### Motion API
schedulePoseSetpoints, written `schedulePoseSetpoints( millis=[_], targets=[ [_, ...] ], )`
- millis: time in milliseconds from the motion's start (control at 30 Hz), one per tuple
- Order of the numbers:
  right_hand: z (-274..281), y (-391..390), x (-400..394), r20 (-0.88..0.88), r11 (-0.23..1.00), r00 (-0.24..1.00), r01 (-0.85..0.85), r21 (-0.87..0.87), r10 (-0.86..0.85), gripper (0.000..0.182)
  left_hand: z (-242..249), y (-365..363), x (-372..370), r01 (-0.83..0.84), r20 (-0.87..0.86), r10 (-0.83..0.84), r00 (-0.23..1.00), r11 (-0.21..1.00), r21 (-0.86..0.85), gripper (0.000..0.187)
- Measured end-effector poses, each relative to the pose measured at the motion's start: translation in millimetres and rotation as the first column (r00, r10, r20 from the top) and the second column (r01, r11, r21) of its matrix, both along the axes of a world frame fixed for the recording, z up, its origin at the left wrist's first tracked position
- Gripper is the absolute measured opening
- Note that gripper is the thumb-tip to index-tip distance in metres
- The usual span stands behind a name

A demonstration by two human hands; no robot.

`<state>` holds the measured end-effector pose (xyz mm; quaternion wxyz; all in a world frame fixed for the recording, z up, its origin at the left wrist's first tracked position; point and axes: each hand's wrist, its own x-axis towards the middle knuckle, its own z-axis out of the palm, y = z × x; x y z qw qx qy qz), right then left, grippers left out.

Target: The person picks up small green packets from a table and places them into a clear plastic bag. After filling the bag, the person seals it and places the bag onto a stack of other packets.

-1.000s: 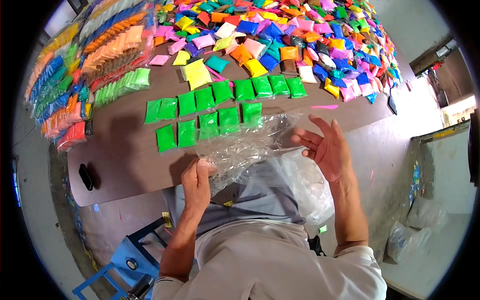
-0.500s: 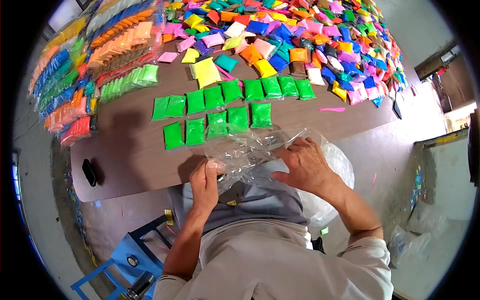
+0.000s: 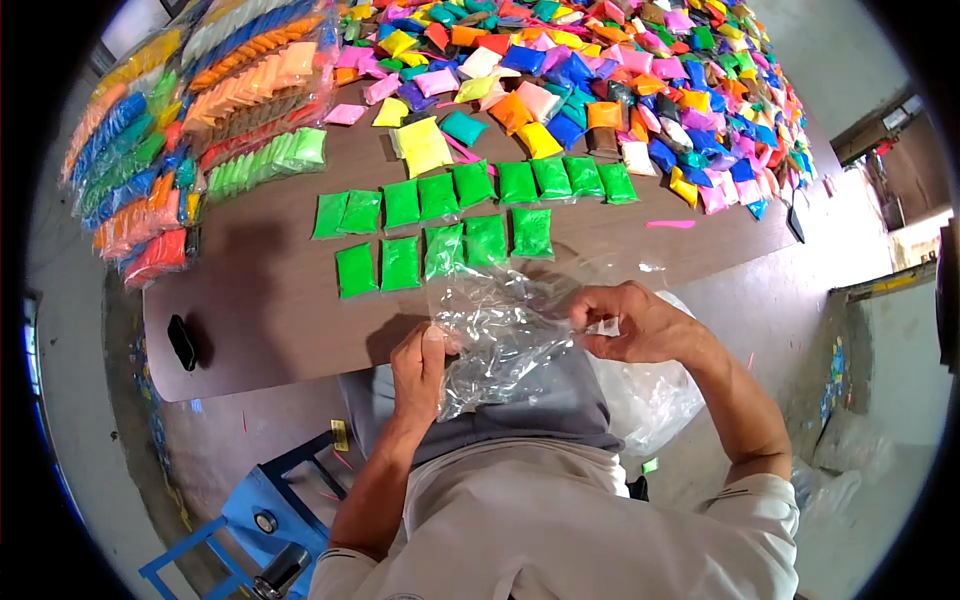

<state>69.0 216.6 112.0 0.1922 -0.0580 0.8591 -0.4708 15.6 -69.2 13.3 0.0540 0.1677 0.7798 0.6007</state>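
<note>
A crinkled clear plastic bag (image 3: 505, 335) is stretched between my two hands, over the table's near edge and my lap. My left hand (image 3: 418, 365) is closed on the bag's left side, thumb uppermost. On the opposite side my right hand (image 3: 635, 322) pinches the plastic between thumb and fingers. Just beyond the bag lie two rows of flat green packets (image 3: 400, 262), and its upper edge overlaps some of the nearer row. More clear plastic (image 3: 655, 405) hangs below my right forearm.
A large heap of small multicoloured packets (image 3: 600, 90) covers the table's far side. Bagged packets sorted by colour (image 3: 260, 100) are stacked at the far left. A black object (image 3: 182, 343) lies near the left corner, a pink strip (image 3: 670, 224) at right. A blue metal frame (image 3: 255, 515) stands lower left.
My right hand has gone from spread fingers over the plastic to a pinch on its edge. The bag now hangs more gathered between my hands. My left hand has shifted slightly.
</note>
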Motion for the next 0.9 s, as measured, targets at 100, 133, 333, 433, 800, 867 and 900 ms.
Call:
schedulePoseSetpoints(
  millis=[100,133,333,433,800,867,900],
  targets=[
    [0,4,0,0.145,0.997,0.988,-0.042,-0.057,0.05,0.04,-7,2,1,-0.005,-0.007,0.005,1.0,0.999,0.036,0.037],
    [0,5,-3,0.204,0.994,0.974,-0.088,-0.058,0.098,0.044,-6,3,1,0.0,-0.007,0.0,1.0,0.999,0.032,0.038],
    [-6,-26,-34,0.38,0.988,0.924,0.03,-0.149,0.029,0.049,-15,-4,-2,0.004,0.065,-0.012,0.998,0.993,0.119,0.038],
    [-5,-29,-39,0.381,0.984,0.908,-0.175,-0.029,0.173,0.037,-4,-4,2,0.039,0.033,-0.042,0.999,0.996,0.084,0.037],
    [-12,-39,11,-0.42,0.736,0.697,-0.23,0.636,0.581,0.027,2,-10,-1,0.297,0.023,-0.297,0.955,0.955,-0.023,0.029],
    [-12,-47,17,-0.373,0.788,0.794,-0.204,0.58,0.48,0.023,5,-10,0,0.301,0.05,-0.303,0.952,0.953,0.034,0.029],
    [-12,-51,19,-0.344,0.813,0.836,-0.189,0.551,0.428,0.021,7,-9,1,0.293,0.056,-0.295,0.954,0.955,0.05,0.03]
  ],
)
